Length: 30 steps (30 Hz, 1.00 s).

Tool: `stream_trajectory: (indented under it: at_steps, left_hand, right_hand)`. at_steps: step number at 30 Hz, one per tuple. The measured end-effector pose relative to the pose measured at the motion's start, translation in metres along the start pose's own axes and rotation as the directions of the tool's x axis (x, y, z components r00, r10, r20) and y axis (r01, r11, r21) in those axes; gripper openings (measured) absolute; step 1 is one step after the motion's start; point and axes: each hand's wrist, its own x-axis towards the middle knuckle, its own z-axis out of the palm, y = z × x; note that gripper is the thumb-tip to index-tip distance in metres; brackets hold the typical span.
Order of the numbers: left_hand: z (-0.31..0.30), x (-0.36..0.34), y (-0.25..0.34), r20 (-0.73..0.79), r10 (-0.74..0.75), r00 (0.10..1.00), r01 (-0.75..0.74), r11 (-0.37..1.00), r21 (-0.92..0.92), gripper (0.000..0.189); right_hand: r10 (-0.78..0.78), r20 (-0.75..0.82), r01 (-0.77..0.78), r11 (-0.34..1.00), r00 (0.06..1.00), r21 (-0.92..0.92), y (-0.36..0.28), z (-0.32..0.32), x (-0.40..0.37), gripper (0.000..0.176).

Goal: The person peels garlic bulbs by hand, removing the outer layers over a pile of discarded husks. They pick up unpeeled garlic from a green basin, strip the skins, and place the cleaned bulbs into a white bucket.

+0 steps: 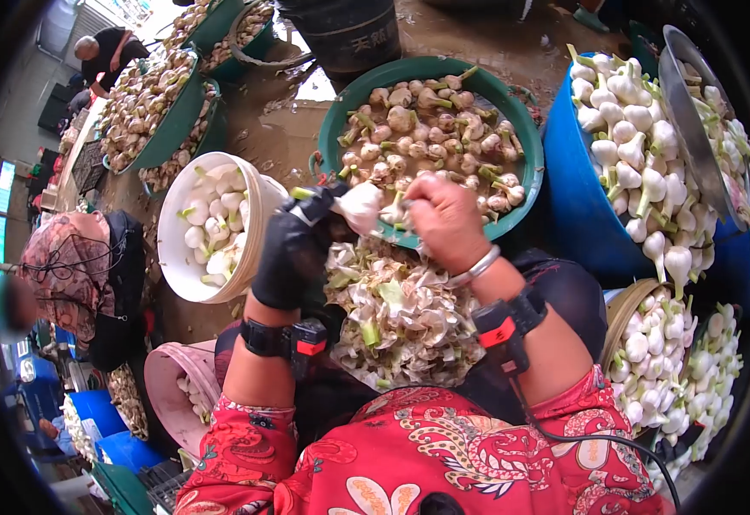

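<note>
My left hand [302, 236], in a black glove, is closed around the green stem of a garlic bulb [360, 208], whose whitish head points right. Bare and wearing a metal bracelet, my right hand [445, 221] is closed just right of the bulb; a small thing between its fingertips is too blurred to name. Both hands are over the near edge of a green basin [534, 163], where unpeeled garlic bulbs [401, 118] lie in brown water. Below the hands, a heap of garlic skins and stem pieces [401, 330] rests between my legs.
A white bucket [173, 257] with peeled garlic stands left, above a pink bucket [160, 378]. On the right are a blue tub [564, 163] of white garlic and a beige bucket [619, 313]. Green tubs [165, 129] stand upper left. Another person [105, 51] bends at the far left.
</note>
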Motion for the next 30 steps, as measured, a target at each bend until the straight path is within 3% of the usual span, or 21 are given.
stream_trajectory:
  at_steps: [1, 2, 3, 4, 5, 6, 7, 8, 9, 10, 11, 12, 13, 15, 16, 18, 19, 21, 24, 29, 30]
  left_hand:
    - [-0.015, -0.003, 0.018, 0.092, 0.273, 0.958, -0.286, 0.866, 0.41, 0.027]
    - [-0.041, -0.001, 0.03, 0.121, 0.418, 0.9, -0.38, 0.619, 0.687, 0.024]
    - [-0.058, -0.004, 0.051, 0.003, 0.443, 0.897, -0.3, 0.603, 0.739, 0.022]
    - [-0.081, -0.003, 0.057, -0.235, 0.391, 0.89, -0.2, 0.798, 0.569, 0.023]
    - [-0.111, -0.004, 0.057, -0.145, 0.489, 0.86, -0.151, 0.516, 0.843, 0.028]
    - [-0.127, -0.006, 0.056, -0.147, 0.51, 0.848, -0.036, 0.332, 0.943, 0.032]
    - [-0.118, -0.003, 0.051, -0.153, 0.473, 0.868, -0.058, 0.401, 0.914, 0.033]
    - [-0.101, 0.0, 0.046, -0.157, 0.434, 0.887, -0.074, 0.469, 0.88, 0.034]
    - [-0.079, 0.008, 0.033, -0.112, 0.366, 0.924, -0.135, 0.587, 0.798, 0.034]
    - [-0.059, 0.018, 0.018, 0.062, 0.33, 0.942, -0.218, 0.459, 0.861, 0.031]
    - [-0.034, 0.027, -0.002, 0.047, 0.194, 0.98, -0.153, 0.583, 0.798, 0.025]
    - [-0.019, 0.04, -0.032, 0.128, 0.16, 0.979, -0.198, 0.582, 0.789, 0.021]
    - [-0.001, 0.05, -0.05, 0.11, -0.039, 0.993, -0.068, 0.573, 0.817, 0.021]
    - [0.009, 0.078, -0.111, 0.223, -0.188, 0.957, -0.148, 0.345, 0.927, 0.024]
    - [0.01, 0.092, -0.14, 0.333, -0.195, 0.922, -0.303, 0.17, 0.938, 0.028]
    - [0.032, 0.114, -0.172, 0.249, -0.464, 0.85, -0.274, 0.013, 0.962, 0.04]
    - [0.023, 0.13, -0.211, 0.263, -0.508, 0.82, -0.314, -0.015, 0.949, 0.046]
    - [0.01, 0.148, -0.267, 0.243, -0.565, 0.788, -0.331, -0.057, 0.942, 0.062]
    - [0.009, 0.152, -0.271, 0.294, -0.516, 0.805, -0.328, 0.026, 0.944, 0.06]
    - [0.02, 0.138, -0.194, 0.17, -0.524, 0.835, -0.092, 0.172, 0.981, 0.047]
    - [0.014, 0.134, -0.172, 0.138, -0.52, 0.843, -0.039, 0.196, 0.98, 0.045]
  right_hand:
    - [0.063, 0.017, -0.065, 0.993, 0.998, 0.101, 0.004, -0.006, 0.005, 0.009]
    - [0.131, 0.035, -0.135, 0.971, 0.991, 0.195, 0.006, -0.011, 0.007, 0.012]
    - [0.159, 0.069, -0.17, 0.965, 0.985, 0.199, 0.005, -0.015, 0.006, 0.012]
    - [0.168, 0.065, -0.177, 0.965, 0.984, 0.195, 0.005, -0.019, 0.003, 0.012]
    - [0.066, 0.042, -0.068, 0.997, 0.997, 0.037, 0.005, -0.023, 0.0, 0.011]
    - [-0.038, 0.038, 0.042, 0.991, 0.999, -0.126, 0.005, -0.026, -0.002, 0.011]
    - [0.101, -0.019, -0.1, 0.993, 0.995, 0.059, 0.004, -0.028, -0.001, 0.011]
    - [0.022, -0.125, -0.019, 0.999, 0.992, 0.025, 0.004, -0.03, 0.003, 0.009]
    - [0.066, -0.066, -0.062, 0.996, 0.996, 0.06, 0.003, -0.04, 0.007, 0.011]
    - [0.107, -0.005, -0.106, 0.99, 0.994, 0.092, -0.002, -0.051, 0.01, 0.014]
    - [0.169, -0.087, -0.154, 0.975, 0.982, 0.163, -0.012, -0.054, 0.01, 0.021]
    - [0.175, -0.092, -0.159, 0.975, 0.98, 0.157, -0.013, -0.057, 0.011, 0.021]
    - [0.173, -0.145, -0.152, 0.978, 0.974, 0.142, -0.012, -0.06, 0.012, 0.022]
    - [0.136, -0.253, -0.108, 0.987, 0.958, 0.121, -0.009, -0.061, 0.014, 0.026]
    - [0.15, -0.183, -0.177, 0.975, 0.972, -0.137, -0.021, -0.073, 0.012, 0.014]
    - [0.131, -0.274, -0.18, 0.97, 0.953, -0.163, -0.018, -0.071, 0.013, 0.005]
    - [0.096, -0.308, -0.102, 0.995, 0.946, -0.002, -0.014, -0.07, 0.014, 0.011]
    - [0.152, -0.296, -0.148, 0.988, 0.943, 0.037, -0.018, -0.075, 0.015, 0.013]
    - [0.198, -0.291, -0.176, 0.979, 0.936, 0.099, -0.023, -0.079, 0.02, 0.013]
    - [0.307, -0.188, -0.276, 0.945, 0.933, 0.173, -0.024, -0.083, 0.018, 0.015]
    - [0.329, -0.121, -0.327, 0.944, 0.936, 0.042, -0.023, -0.082, 0.017, 0.022]
